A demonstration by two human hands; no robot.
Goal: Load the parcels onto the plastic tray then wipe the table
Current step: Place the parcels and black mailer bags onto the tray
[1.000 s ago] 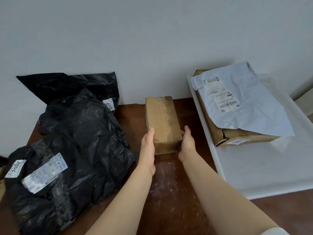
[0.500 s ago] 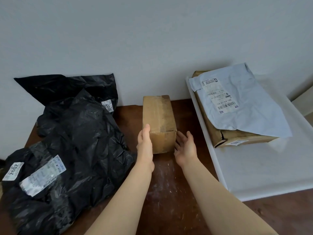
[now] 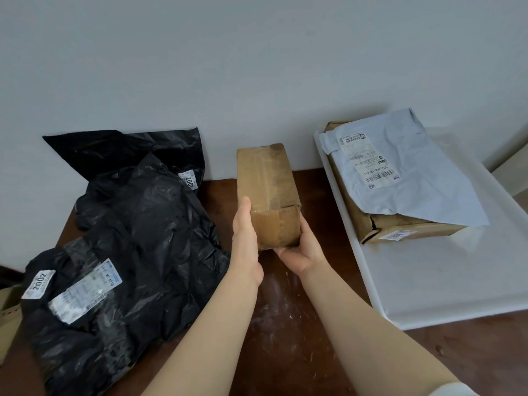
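Cardboard, brown and taped along its top, makes up the small box (image 3: 267, 192) now held in front of the person, above the dark wooden table (image 3: 288, 324). Its long axis runs away from the person toward the wall, near end raised into the hands. The left hand (image 3: 245, 241) lies flat against the box's left side, fingers straight and together, thumb side up. The right hand (image 3: 300, 250) is turned palm up and cupped under the near lower corner, fingers curled beneath the base; the 2 hands together clamp the near end only, so the far end overhangs unsupported. Whether the far end is clear of the table cannot be told from this angle. The white plastic tray (image 3: 428, 295) lies to the right of the box, just beside the right forearm, its long side parallel to the box's axis. It already carries 1 larger carton (image 3: 400, 227) with a grey mailer bag (image 3: 414, 178) draped over it, at the far end; the near half is bare. The right hand is the nearer to the tray, so the judged move is a sideways carry to the right with no turn needed. At least 2 black poly parcels (image 3: 137, 247) remain on the table's left. White smears show on the table surface, wiping not yet begun.
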